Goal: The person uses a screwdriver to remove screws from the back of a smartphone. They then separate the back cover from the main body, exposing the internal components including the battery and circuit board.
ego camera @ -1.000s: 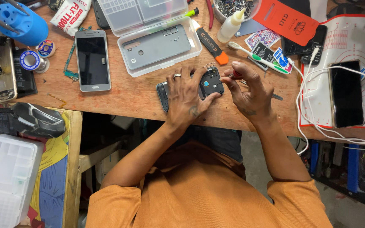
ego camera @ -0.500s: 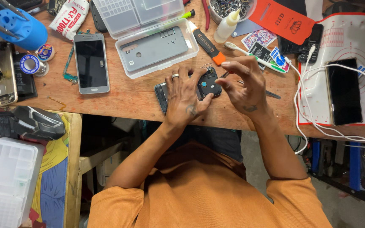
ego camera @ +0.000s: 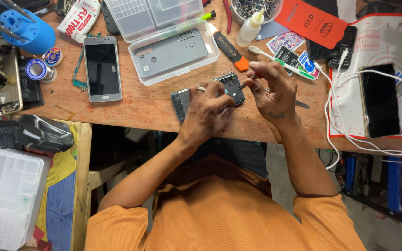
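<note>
Here left hand (ego camera: 206,109) grips opened phone (ego camera: 231,86), right hand (ego camera: 271,88) pinches thin tool (ego camera: 246,83).

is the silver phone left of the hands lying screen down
No, the silver phone lies on the wooden table with its dark screen facing up.

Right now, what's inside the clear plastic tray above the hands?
The clear plastic tray holds a grey phone back cover, lying flat. Anything beneath that cover is hidden.
</note>
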